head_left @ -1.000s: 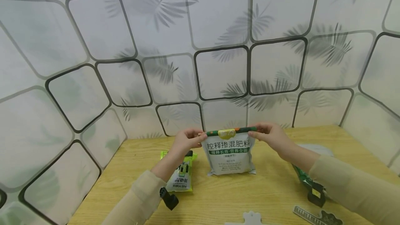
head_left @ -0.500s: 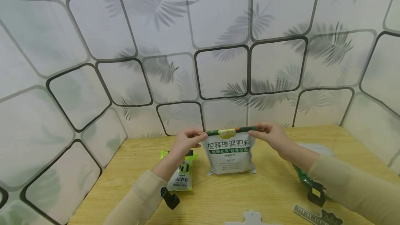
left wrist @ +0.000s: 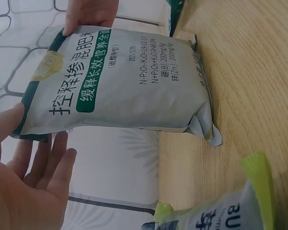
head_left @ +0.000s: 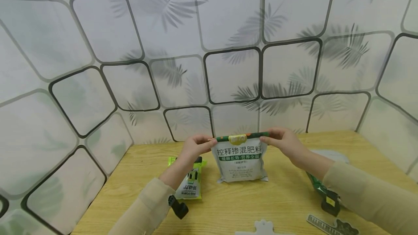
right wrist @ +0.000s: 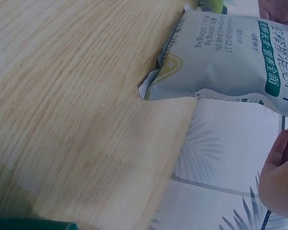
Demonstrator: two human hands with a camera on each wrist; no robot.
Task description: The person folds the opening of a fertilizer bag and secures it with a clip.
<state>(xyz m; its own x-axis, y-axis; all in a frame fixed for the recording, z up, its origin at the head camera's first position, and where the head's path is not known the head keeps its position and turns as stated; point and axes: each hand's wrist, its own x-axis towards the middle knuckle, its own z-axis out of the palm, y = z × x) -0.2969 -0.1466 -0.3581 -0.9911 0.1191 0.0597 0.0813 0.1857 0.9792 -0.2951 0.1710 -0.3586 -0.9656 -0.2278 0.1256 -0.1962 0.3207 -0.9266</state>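
Observation:
A fertilizer bag (head_left: 241,164), grey-white with dark Chinese print and a green band, stands upright on the wooden table in the head view. Its top edge is folded over into a narrow green strip with a yellow emblem. My left hand (head_left: 192,148) pinches the left end of that fold between thumb and fingers. At the other end, my right hand (head_left: 284,143) pinches the fold the same way. The left wrist view shows the left thumb on the front of the fertilizer bag (left wrist: 129,81) and the fingers behind it. In the right wrist view the fold runs out of frame.
Left of the bag lies a lime-green and white packet (head_left: 189,186), partly behind the left forearm. A green and whitish bag (head_left: 331,155) lies under the right forearm. Near the front edge are a grey ruler (head_left: 321,224) and a white flat piece (head_left: 263,227). A patterned wall covering (head_left: 232,75) stands behind.

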